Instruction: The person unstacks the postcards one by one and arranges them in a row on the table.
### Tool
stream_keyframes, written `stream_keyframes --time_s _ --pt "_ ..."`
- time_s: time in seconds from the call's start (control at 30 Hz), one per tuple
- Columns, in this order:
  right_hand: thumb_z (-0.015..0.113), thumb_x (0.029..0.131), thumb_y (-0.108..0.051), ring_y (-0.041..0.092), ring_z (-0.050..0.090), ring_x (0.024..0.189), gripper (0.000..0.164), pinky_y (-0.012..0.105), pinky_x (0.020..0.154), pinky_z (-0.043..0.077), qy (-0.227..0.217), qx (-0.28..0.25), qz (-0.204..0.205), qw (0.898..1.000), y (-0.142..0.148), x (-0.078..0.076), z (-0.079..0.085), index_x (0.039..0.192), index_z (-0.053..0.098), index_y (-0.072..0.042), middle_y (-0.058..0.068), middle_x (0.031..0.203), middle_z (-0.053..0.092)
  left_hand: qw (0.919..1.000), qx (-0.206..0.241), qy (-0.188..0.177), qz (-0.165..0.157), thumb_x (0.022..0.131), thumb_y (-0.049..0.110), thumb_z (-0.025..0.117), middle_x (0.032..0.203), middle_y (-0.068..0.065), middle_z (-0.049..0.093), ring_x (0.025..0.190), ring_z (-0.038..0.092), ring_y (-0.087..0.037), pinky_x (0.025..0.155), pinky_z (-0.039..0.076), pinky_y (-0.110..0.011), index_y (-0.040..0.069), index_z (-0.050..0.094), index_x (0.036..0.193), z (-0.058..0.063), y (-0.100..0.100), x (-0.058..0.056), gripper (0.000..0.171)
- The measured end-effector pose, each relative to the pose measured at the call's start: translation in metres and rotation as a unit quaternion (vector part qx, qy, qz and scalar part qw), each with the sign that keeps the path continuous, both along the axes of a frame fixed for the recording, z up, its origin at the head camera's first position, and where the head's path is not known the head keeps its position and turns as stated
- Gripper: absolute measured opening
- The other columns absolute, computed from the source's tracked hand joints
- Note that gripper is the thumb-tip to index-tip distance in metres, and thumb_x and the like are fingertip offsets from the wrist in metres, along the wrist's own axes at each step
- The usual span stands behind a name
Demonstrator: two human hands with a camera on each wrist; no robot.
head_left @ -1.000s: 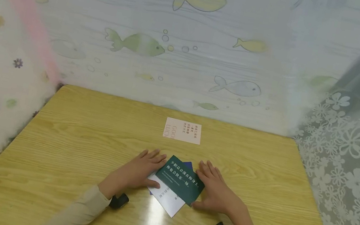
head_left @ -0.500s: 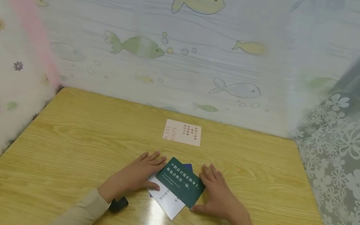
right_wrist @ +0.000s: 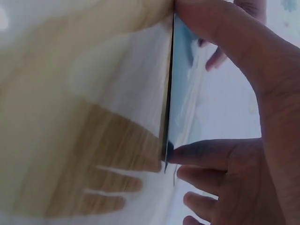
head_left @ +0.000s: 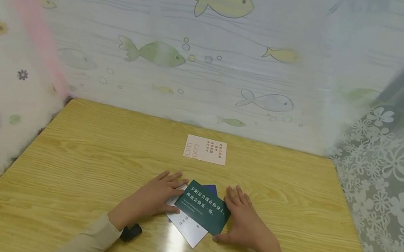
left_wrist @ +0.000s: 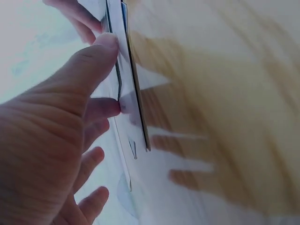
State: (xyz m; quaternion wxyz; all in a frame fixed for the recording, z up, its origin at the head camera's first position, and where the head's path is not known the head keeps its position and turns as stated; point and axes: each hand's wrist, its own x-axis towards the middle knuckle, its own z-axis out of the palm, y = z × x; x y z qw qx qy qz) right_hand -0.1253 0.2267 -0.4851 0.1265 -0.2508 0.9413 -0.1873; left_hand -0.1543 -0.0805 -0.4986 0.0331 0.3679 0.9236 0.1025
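Note:
A small loose pile of cards lies on the wooden table. On top is a dark green card (head_left: 205, 210) with white lettering, set askew over a shiny white card (head_left: 189, 232); a blue corner of another card (head_left: 211, 188) peeks out behind. At the pile's left edge my left hand (head_left: 148, 197) rests with fingers spread; its thumb (left_wrist: 91, 61) and index fingertip touch the cards. My right hand (head_left: 247, 226) spans the green card's right side. In the right wrist view its thumb and index finger touch that card's edge (right_wrist: 180, 93), the other fingers extended.
A pale pink card (head_left: 206, 149) with printed text lies farther back on the wooden table (head_left: 102, 140). Behind it hangs a fish-patterned curtain (head_left: 216, 47). Floral fabric stands on the left, and a lace-flower curtain (head_left: 395, 178) on the right.
The whole scene has shifted slightly lower in the head view. Both hands stay at the card pile, and the cards keep nearly the same arrangement.

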Motion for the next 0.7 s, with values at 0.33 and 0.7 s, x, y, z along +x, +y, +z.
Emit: stream_keyframes --time_s 0.33,0.7 --pt "0.082 0.076 -0.04 0.044 0.011 0.156 0.09 0.059 0.126 0.016 0.015 0.014 0.001 1.0 0.005 -0.008 -0.004 0.145 0.05 0.008 0.023 0.164 0.028 0.9991 0.011 -0.04 0.007 0.085 0.054 0.076 0.16 -0.009 0.042 0.154 0.028 -0.033 0.126 0.02 -0.054 0.01 0.062 0.141 0.003 -0.003 0.005 0.073" --pt "0.082 0.079 -0.042 0.047 0.016 0.154 0.089 0.061 0.124 0.019 0.04 0.015 -0.017 0.999 0.018 -0.021 -0.009 0.145 0.05 0.008 0.025 0.162 0.032 0.9987 0.027 -0.036 0.026 0.083 0.049 0.079 0.161 -0.01 0.041 0.154 0.026 -0.033 0.127 0.019 -0.054 0.006 0.058 0.144 0.001 0.002 0.006 0.078"
